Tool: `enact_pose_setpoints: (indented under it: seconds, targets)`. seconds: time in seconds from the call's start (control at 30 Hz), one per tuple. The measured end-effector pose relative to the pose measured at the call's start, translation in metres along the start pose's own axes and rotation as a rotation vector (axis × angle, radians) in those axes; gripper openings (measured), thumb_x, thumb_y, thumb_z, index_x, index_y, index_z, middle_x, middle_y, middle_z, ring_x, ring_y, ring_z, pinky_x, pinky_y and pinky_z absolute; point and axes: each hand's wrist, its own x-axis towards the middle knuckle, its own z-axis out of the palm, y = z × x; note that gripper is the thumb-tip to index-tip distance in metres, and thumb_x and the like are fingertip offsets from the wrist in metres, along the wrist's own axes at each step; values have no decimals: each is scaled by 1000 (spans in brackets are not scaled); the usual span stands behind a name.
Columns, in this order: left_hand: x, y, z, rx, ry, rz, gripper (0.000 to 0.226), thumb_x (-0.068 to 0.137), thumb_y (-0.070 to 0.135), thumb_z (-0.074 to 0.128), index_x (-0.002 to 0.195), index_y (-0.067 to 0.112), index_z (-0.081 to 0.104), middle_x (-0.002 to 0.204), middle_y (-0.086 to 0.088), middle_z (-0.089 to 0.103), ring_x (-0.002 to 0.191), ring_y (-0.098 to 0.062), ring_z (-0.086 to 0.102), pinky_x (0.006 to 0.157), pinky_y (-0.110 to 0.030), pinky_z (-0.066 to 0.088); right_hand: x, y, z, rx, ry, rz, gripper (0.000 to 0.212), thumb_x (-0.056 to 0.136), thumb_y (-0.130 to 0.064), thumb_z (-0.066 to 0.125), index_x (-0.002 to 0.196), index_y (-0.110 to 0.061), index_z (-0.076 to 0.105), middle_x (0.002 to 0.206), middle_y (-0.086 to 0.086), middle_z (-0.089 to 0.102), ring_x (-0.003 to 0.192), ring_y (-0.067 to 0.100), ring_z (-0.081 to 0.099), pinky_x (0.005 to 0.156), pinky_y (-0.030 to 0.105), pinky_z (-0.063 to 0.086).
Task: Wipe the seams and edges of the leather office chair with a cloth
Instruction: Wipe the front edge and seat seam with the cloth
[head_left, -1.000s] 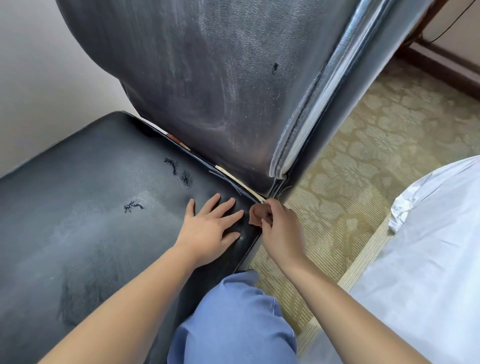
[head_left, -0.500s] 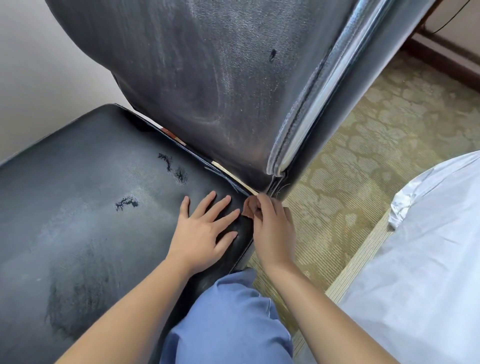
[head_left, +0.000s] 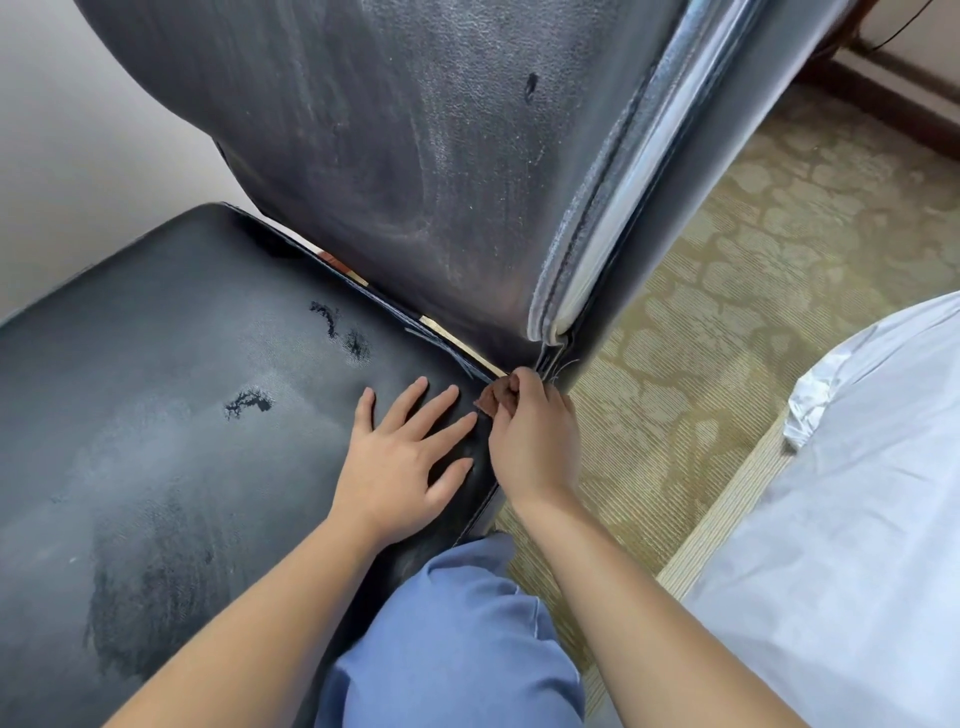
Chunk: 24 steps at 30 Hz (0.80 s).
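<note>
Right hand (head_left: 535, 441) now nearer seat corner (head_left: 480, 410)

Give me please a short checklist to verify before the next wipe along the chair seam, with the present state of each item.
1. Small brown cloth is gripped by the right hand: ok.
2. Cloth sits at the corner where the black leather seat meets the black leather backrest: ok.
3. Left hand lies flat on the seat, fingers spread, steadying it: ok.
4. Left fingertips clear of the cloth's path: not ok, they lie right beside it.
5. Seat leather intact: not ok, worn patches show.
6. Cloth clean and damp enough: cannot tell.
</note>
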Motion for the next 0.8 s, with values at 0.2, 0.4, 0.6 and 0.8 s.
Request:
enact_pose_setpoints:
  seconds: [0.2,0.4,0.6,0.8]
  targets:
    - [-2,0,1,-1,16,0,47,87,50,42,124,33,65,138,4,56,133,-27,47,105,-67,29,-22,21,-13,102,-25,111,35,92,-11,51,127,-16,54,113,5,63,107,23,51,84,33,44]
    - [-1,-1,3,-13,41,-8,47,86,50,43,124,31,65,138,4,56,134,-26,46,106,-66,27,-13,11,-11,81,-20,170,29,92,-16,53,122,-14,55,109,6,65,102,24,57,76,31,43]
    - [-1,1,3,-36,52,-21,50,86,50,44,124,26,65,139,4,55,134,-24,45,107,-65,27,11,-11,-7,-5,-74,163,26,94,-18,48,119,-13,53,113,6,64,109,24,53,78,31,41]
    - [-1,1,1,-27,56,-28,51,85,49,45,122,22,66,137,3,57,132,-22,45,106,-63,29,-7,8,-18,-4,-80,163,29,94,-19,51,123,-16,52,106,6,66,102,24,57,71,31,44]
